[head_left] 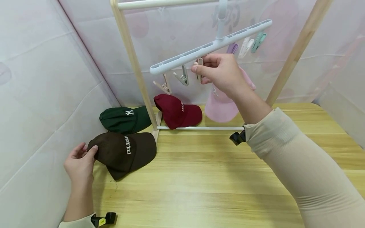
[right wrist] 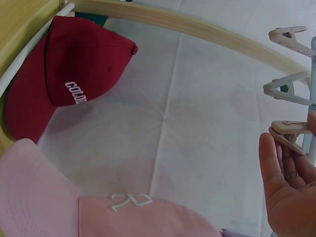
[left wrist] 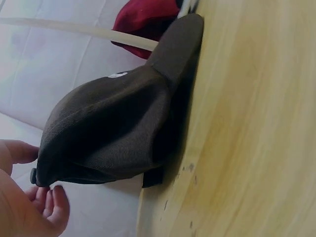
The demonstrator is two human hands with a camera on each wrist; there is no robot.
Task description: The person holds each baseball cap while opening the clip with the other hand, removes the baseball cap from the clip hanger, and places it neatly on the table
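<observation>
Brown cap [head_left: 125, 153] with white lettering lies on the wooden counter [head_left: 205, 177], just in front of the foot of the wooden drying rack [head_left: 134, 63]; the left hand [head_left: 80, 164] pinches its rear edge between thumb and curled fingers, the thumb on top and the fingers [left wrist: 54, 207] tucked under the rim, as the left wrist view shows. Behind the brown cap, beside the rack's upright, lies a green cap [head_left: 124, 119], and just past the rack's white bottom rail [head_left: 199, 128] a red cap [head_left: 176, 111] rests on the counter. From the rack's top bar hangs a pale blue clip hanger [head_left: 211, 46] with several pegs along it. The right hand [head_left: 222, 74] is raised to that hanger, its fingertips closed on a beige peg [head_left: 199, 68] near the middle of the bar; two more beige pegs hang further along toward the upright. A pink cap [head_left: 222, 106] hangs from the hanger just behind the right hand, its lower edge near the counter, beside the red cap
</observation>
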